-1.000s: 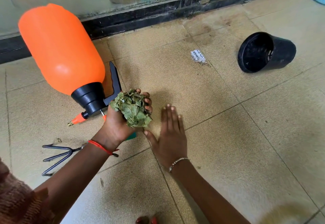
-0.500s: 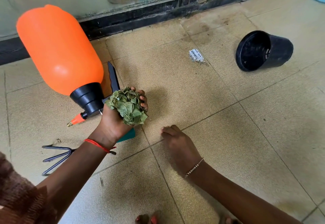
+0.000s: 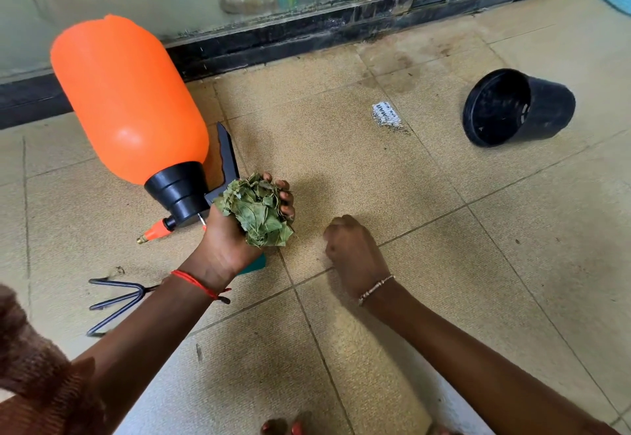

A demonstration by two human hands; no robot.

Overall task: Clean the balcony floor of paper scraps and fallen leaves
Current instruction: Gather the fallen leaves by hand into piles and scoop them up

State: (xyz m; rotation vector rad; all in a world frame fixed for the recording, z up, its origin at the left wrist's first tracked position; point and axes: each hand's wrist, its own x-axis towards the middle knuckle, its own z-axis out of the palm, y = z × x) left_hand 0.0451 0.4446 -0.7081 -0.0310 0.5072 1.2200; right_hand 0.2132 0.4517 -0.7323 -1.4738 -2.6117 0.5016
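My left hand (image 3: 228,240) grips a thick bunch of dry green leaves (image 3: 257,211), held just above the tiled floor (image 3: 444,281) beside the sprayer's nozzle end. My right hand (image 3: 351,253) rests on the floor to the right of the bunch with its fingers curled under into a fist; whether it holds any scraps is hidden. A small white printed paper scrap (image 3: 386,115) lies on the tiles further back, between the hands and the black pot.
An orange pressure sprayer (image 3: 126,100) lies on its side at the left. A dark hand rake (image 3: 116,301) lies under my left forearm. A black plastic pot (image 3: 515,108) lies tipped over at the right. A glass sliding door with a dark frame (image 3: 307,31) runs along the back.
My right hand went from lying flat on the tile to curled into a fist and slid slightly right. The left hand kept hold of the leaf bunch.
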